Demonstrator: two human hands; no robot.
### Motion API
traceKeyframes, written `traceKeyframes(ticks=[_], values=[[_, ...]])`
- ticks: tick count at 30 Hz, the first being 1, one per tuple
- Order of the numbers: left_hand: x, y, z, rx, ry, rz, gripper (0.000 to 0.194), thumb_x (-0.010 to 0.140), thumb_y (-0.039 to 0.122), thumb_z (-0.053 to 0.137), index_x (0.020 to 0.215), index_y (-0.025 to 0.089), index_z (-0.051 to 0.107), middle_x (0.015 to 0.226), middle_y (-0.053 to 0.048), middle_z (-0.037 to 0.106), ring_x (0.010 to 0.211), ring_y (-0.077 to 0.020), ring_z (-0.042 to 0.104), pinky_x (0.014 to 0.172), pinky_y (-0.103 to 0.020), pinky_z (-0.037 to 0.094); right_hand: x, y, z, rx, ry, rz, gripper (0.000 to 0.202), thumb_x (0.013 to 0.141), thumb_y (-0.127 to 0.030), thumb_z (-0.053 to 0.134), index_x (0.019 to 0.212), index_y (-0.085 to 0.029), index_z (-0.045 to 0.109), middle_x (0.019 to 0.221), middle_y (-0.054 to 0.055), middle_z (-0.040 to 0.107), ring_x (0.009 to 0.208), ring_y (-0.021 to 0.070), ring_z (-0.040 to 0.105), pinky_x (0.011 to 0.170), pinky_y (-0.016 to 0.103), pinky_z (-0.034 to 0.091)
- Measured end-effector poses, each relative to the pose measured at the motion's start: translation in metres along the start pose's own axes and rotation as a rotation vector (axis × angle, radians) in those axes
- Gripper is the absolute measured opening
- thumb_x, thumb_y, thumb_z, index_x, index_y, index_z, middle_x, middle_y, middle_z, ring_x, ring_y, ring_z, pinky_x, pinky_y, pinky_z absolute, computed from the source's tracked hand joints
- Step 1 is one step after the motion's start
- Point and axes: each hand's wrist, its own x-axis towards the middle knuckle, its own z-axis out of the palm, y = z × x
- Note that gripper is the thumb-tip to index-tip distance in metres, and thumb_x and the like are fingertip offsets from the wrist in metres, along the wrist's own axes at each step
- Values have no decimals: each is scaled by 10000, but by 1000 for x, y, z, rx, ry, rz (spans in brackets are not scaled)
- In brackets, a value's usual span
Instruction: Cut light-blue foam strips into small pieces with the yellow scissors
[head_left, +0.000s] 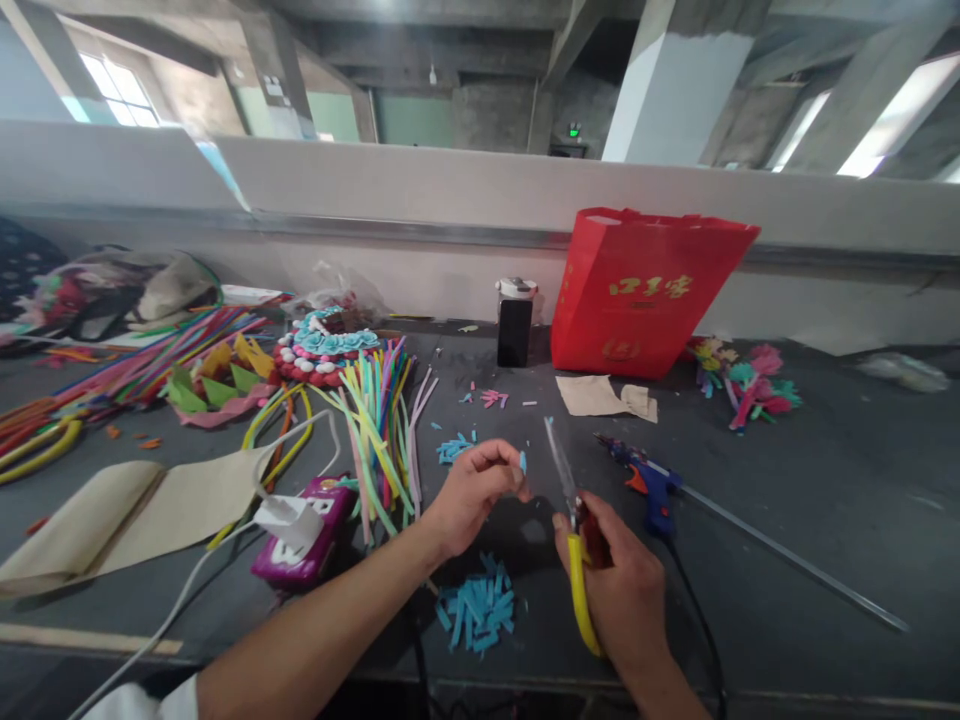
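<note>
My left hand (478,492) is closed, pinching a short blue strip (523,462) between thumb and fingertips. A little to its right, my right hand (621,585) grips a pair of scissors (577,570) by the yellow handle, blades pointing up and away. Below my left hand lies a pile of cut blue pieces (478,607). Beyond that hand is a smaller heap of blue bits (454,448), and several pink pieces (493,398) are scattered farther back.
A blue glue gun (657,492) with a long clear stick lies at right. Behind stand a red bag (649,295) and a black bottle (514,330). Left are bundled coloured stems (381,430), a purple power strip (300,560) with a white plug, and brown paper (202,490).
</note>
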Motion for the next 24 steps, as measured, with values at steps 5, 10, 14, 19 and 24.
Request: traceKeyframes(ticks=[5,10,14,19,24], values=[[-7,-3,2,225,-201,-142,108,631,163,698,710,135,629,596,5,613,544,-99,531,584,-231,401,6,-23,-3,493,-14,300,322,845,-377,638,1112,-204,588,718,-25,648,518,106,603,480,195,488],[-8,-2,0,204,-321,-323,103,599,135,644,692,145,600,516,28,560,476,-100,504,507,-227,366,5,-29,4,729,12,292,417,831,-309,658,1199,-223,482,887,18,669,750,150,655,696,284,555],[-7,1,-2,36,-344,-433,92,597,117,608,670,152,563,498,50,493,413,-73,407,496,-244,362,3,-25,6,703,-22,235,386,841,-274,632,1198,-217,496,957,47,660,871,183,647,799,349,536],[-8,4,-3,-29,-416,-515,77,625,124,585,684,154,546,506,62,420,413,-63,316,483,-248,330,9,-25,0,549,-63,130,192,840,-237,615,1029,-229,585,957,27,630,870,167,628,819,331,520],[-8,2,-1,107,-353,-444,86,617,151,597,700,148,577,524,46,466,434,-77,385,496,-245,334,14,-23,-5,501,-147,137,156,855,-262,592,1005,-221,585,951,29,628,740,136,625,702,273,522]])
